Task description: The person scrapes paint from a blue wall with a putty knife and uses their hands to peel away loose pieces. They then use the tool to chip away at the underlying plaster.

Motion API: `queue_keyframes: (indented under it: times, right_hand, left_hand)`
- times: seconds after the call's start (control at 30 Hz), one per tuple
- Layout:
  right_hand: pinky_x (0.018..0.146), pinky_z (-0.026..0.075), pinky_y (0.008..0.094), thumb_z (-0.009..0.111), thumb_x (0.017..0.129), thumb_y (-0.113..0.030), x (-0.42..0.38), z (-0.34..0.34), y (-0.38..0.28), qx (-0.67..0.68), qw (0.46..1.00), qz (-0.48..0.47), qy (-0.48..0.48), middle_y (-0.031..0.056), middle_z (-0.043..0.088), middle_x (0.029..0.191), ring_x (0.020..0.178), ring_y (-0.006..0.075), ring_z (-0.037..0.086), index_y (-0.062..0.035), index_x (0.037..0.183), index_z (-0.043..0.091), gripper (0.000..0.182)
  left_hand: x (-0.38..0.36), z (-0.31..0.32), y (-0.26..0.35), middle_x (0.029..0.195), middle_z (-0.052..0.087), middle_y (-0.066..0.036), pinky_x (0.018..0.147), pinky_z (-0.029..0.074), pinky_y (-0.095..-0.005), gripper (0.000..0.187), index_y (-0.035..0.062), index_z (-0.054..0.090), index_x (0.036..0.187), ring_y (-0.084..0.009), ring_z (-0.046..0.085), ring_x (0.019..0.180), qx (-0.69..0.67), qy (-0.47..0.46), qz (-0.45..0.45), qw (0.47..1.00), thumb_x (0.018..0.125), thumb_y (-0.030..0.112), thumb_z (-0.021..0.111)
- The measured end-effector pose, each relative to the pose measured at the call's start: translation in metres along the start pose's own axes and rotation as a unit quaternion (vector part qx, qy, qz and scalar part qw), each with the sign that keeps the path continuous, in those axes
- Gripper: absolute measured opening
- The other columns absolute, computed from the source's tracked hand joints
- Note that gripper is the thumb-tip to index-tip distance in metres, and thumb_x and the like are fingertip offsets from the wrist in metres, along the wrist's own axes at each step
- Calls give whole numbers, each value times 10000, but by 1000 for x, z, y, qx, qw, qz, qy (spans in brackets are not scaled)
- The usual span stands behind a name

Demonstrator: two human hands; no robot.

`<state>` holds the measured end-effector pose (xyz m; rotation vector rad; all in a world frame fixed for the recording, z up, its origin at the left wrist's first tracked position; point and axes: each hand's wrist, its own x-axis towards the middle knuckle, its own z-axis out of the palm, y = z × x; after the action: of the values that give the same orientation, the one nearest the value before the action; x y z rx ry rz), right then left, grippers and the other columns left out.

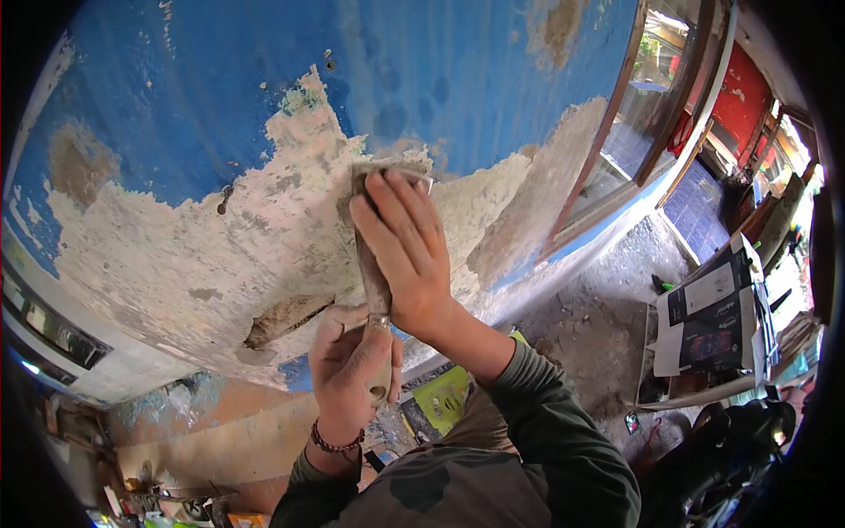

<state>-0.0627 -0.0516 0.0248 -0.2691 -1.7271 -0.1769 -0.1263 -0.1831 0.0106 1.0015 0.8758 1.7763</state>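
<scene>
A long-bladed paint scraper (373,280) reaches up against the wall, its wide edge touching the rough patch just under the blue paint. My left hand (343,374) is closed around the scraper's pale, dusty handle (382,380), which has a hole near its end. Stretched out along the blade, the fingers of my right hand (409,251) lie flat and press it toward the wall; its thumb is hidden. Around both hands the wall (185,255) shows bare, pale plaster with ragged edges of blue paint (220,97). A deeper broken hollow (286,319) lies left of the blade.
To the right is a window (607,167) with a wooden frame. Cardboard packaging (709,312) stands on a low support beyond the dusty floor (572,308). A black motorcycle-like shape (735,466) is at lower right. Scattered items (176,506) lie at lower left.
</scene>
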Motion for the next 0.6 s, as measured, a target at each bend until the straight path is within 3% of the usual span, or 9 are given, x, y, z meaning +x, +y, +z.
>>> queue_keyframes:
  times: [0.17,0.3,0.6]
  right_hand:
    - [985,376,481,537,772,-85,2,10,-2,24,998,17,58,213,530,1220,1169,366,489,63,1122,561,381]
    - [974,381,483,543,785,-79,-1,11,-9,9,997,49,56,201,532,1224,1157,359,497,52,1077,578,322]
    - [945,407,423,625,728,-9,13,18,-13,30,983,104,149,186,592,1124,1093,343,539,38,992,604,269]
  left_hand:
    - [-2,6,12,668,546,-190,311,349,-250,215,79,462,1120,-170,451,376,13,13,-18,1000,908,92,486]
    - [-6,7,24,680,556,-144,359,362,-254,240,22,433,1127,-154,480,425,12,36,-73,997,907,79,509]
    - [-3,17,35,657,538,-193,307,339,-265,238,81,453,1135,-192,438,341,-17,21,-77,997,900,75,489]
